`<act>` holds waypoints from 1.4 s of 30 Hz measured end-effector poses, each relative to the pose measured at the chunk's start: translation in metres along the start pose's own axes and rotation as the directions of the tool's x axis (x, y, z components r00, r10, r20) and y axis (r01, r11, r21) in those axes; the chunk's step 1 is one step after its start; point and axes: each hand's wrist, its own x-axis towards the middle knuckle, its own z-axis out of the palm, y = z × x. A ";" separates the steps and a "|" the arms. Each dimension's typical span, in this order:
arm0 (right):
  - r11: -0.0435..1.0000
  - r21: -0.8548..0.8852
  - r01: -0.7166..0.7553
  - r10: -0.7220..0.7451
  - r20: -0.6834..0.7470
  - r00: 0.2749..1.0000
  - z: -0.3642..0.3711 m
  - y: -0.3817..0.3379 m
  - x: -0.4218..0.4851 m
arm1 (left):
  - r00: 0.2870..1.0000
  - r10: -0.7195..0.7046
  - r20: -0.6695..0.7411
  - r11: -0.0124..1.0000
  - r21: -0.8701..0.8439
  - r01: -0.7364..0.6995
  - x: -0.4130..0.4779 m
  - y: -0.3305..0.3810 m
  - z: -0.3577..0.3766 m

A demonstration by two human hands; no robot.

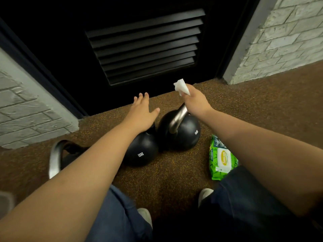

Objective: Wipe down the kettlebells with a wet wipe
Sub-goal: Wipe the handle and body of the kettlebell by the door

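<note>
Two black kettlebells stand side by side on the brown speckled floor. The left kettlebell [142, 152] is marked 12KG; my forearm hides its handle. The right kettlebell [183, 135] shows a steel handle [178, 117]. A third kettlebell [57, 158] lies at the left, mostly hidden under my left arm. My left hand [141, 110] hovers open, fingers spread, above the 12KG bell. My right hand [195, 102] is above the right bell's handle and pinches a white wet wipe [181, 86].
A green pack of wet wipes [222, 159] lies on the floor at the right, by my knee. A black louvred door [145, 46] stands straight ahead. Grey brick walls [288, 35] flank it. My shoes [205, 194] and jeans fill the bottom.
</note>
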 end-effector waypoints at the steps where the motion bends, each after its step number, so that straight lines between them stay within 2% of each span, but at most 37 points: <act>1: 0.998 -0.068 0.017 -0.018 -0.017 1.000 -0.001 0.010 0.008 | 1.000 0.007 0.018 1.000 0.006 -0.007 0.002 -0.001 0.009; 5: 0.930 -0.354 0.102 -0.087 0.059 0.995 0.001 0.049 0.032 | 0.988 0.107 0.107 0.985 0.126 -0.120 0.006 0.004 0.053; 8: 0.841 -0.492 0.224 -0.119 0.236 0.964 0.001 0.067 0.044 | 0.975 0.127 0.180 0.967 0.196 -0.162 0.011 0.006 0.077; 10: 0.822 -0.486 0.296 -0.146 0.322 0.935 0.000 0.077 0.049 | 0.966 0.109 0.235 0.967 0.198 -0.158 0.015 0.008 0.087; 14: 0.822 -0.451 0.348 -0.180 0.373 0.910 0.002 0.097 0.047 | 0.957 0.073 0.281 0.988 0.108 -0.107 0.020 0.016 0.098; 18: 0.784 -0.479 0.395 -0.260 0.325 0.909 0.010 0.104 0.042 | 0.955 0.046 0.294 0.995 0.072 -0.070 0.018 0.020 0.107; 24: 0.836 -0.409 0.365 -0.294 0.226 0.929 0.014 0.111 0.058 | 0.936 0.028 0.352 0.999 0.029 -0.041 0.020 0.026 0.105; 27: 0.840 -0.370 0.396 -0.345 0.199 0.917 0.011 0.112 0.068 | 0.933 0.038 0.358 0.997 0.044 -0.057 0.020 0.025 0.106; 31: 0.962 -0.206 0.178 -0.157 0.116 0.981 0.008 0.114 0.081 | 0.942 0.037 0.333 0.994 0.082 -0.069 0.020 0.025 0.111; 34: 0.998 -0.034 -0.059 0.063 0.117 0.991 0.005 0.114 0.087 | 0.939 0.022 0.344 0.993 0.101 -0.061 0.022 0.027 0.111; 36: 0.933 0.169 -0.317 0.289 0.173 0.942 0.004 0.121 0.092 | 0.931 0.027 0.363 0.992 0.107 -0.070 0.022 0.026 0.110; 38: 0.820 0.315 -0.477 0.432 0.205 0.878 0.007 0.123 0.093 | 0.925 0.041 0.379 0.990 0.109 -0.088 0.022 0.024 0.107; 42: 0.678 0.520 -0.520 0.521 0.160 0.839 0.020 0.119 0.097 | 0.913 0.053 0.405 0.988 0.112 -0.107 0.022 0.023 0.103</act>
